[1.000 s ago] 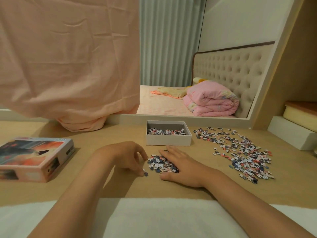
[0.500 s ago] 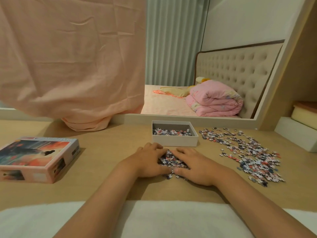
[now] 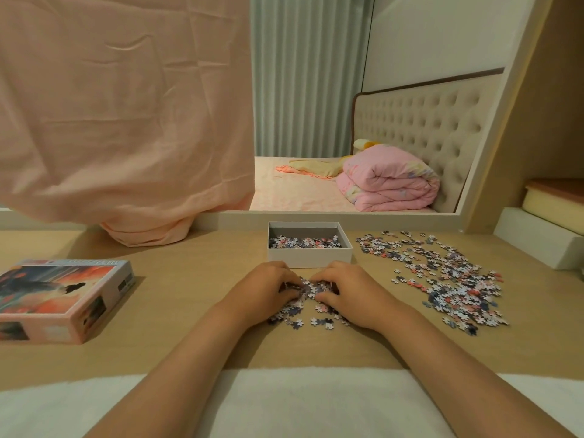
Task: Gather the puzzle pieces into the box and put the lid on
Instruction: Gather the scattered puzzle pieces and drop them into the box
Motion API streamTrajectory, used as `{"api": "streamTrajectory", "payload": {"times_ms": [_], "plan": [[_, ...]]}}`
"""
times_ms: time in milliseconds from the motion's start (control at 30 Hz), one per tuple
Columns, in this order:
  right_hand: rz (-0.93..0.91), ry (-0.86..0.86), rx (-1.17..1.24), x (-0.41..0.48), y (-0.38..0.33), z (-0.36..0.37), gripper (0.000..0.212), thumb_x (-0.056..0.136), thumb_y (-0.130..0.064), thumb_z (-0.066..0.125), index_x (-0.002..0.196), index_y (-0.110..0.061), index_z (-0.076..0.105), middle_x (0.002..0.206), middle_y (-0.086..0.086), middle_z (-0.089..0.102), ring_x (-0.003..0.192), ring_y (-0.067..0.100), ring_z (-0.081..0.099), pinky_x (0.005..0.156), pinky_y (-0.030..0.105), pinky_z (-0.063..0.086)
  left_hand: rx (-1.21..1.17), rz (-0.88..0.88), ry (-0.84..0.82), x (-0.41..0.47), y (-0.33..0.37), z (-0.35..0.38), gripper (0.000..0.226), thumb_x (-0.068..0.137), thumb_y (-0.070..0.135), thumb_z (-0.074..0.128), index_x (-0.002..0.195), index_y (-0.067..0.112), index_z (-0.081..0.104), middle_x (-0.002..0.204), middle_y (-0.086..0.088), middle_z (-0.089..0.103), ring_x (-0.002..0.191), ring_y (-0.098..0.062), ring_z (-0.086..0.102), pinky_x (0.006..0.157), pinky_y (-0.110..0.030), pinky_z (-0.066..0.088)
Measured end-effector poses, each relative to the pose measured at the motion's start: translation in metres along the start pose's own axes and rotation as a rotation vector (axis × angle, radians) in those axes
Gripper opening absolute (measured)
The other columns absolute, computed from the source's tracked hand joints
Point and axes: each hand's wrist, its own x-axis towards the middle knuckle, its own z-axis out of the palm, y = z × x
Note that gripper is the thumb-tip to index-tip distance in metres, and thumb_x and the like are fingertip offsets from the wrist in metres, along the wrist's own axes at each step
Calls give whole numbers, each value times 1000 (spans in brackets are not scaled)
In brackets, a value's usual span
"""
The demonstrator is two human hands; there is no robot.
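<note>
A pale wood-look worktop (image 3: 189, 298) with a smooth matt finish. At the far centre, a plain matt white cardboard box (image 3: 309, 259). At left, a glossy printed cardboard lid (image 3: 63, 298). Small flat card puzzle pieces (image 3: 448, 279) at right. Wrinkled peach cloth (image 3: 126, 105) hangs far left. A soft white fabric strip (image 3: 316, 403) lies nearest.

A single head-worn wide-angle camera looks forward and down from close above the near edge of the desk (image 3: 196, 298), facing the far mirror (image 3: 316, 121), forearms entering from below.
</note>
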Motion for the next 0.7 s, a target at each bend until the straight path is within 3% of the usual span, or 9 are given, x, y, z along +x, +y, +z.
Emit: {"api": "streamTrajectory", "payload": {"times_ms": [167, 267, 367, 467, 567, 633, 700], "plan": [[17, 80, 48, 1, 2, -1, 23, 90, -25, 72, 113, -27, 73, 111, -8, 63, 97, 8, 56, 92, 25, 47, -59, -4, 55, 8, 3, -2, 17, 89, 30, 69, 105, 28, 75, 92, 11, 67, 80, -2, 58, 71, -14, 42], [60, 117, 126, 3, 4, -5, 24, 86, -23, 76, 111, -26, 75, 107, -10, 64, 93, 6, 57, 89, 25, 48, -197, -57, 88, 21, 6, -7, 13, 89, 28, 70, 100, 26, 76, 87, 14, 70, 78, 2, 63, 72, -14, 49], [103, 174, 238, 7, 4, -10, 23, 86, -20, 77, 107, -26, 76, 98, -17, 63, 80, -2, 59, 78, 21, 47, -281, -100, 150, 39, 4, -15, 12, 89, 28, 70, 99, 26, 76, 85, 17, 70, 77, 4, 63, 71, -14, 49], [169, 238, 393, 20, 4, -20, 19, 88, -15, 75, 102, -27, 76, 95, -14, 66, 69, -1, 64, 57, 7, 45, -310, -116, 222, 60, -1, -23, 12, 89, 28, 70, 98, 24, 76, 86, 14, 71, 79, 4, 63, 70, -13, 46], [147, 249, 321, 43, 6, -35, 21, 86, -17, 77, 104, -26, 76, 85, -20, 62, 70, -4, 57, 62, 7, 40, -317, -138, 320, 75, -8, -26, 11, 90, 26, 69, 97, 22, 76, 85, 7, 73, 78, -4, 65, 71, -22, 51], [137, 272, 317, 61, 6, -42, 22, 85, -16, 78, 105, -23, 77, 78, -20, 60, 67, -4, 55, 68, 15, 42, -264, -144, 367, 82, -14, -25, 13, 91, 26, 68, 99, 21, 76, 88, 6, 72, 77, -6, 64, 66, -17, 47], [123, 297, 277, 78, 8, -42, 23, 85, -15, 77, 108, -21, 76, 84, -16, 63, 71, -3, 55, 70, 16, 42, -185, -127, 347, 86, -23, -21, 15, 92, 24, 65, 102, 19, 75, 91, 3, 72, 77, -8, 60, 65, -18, 42]]}}
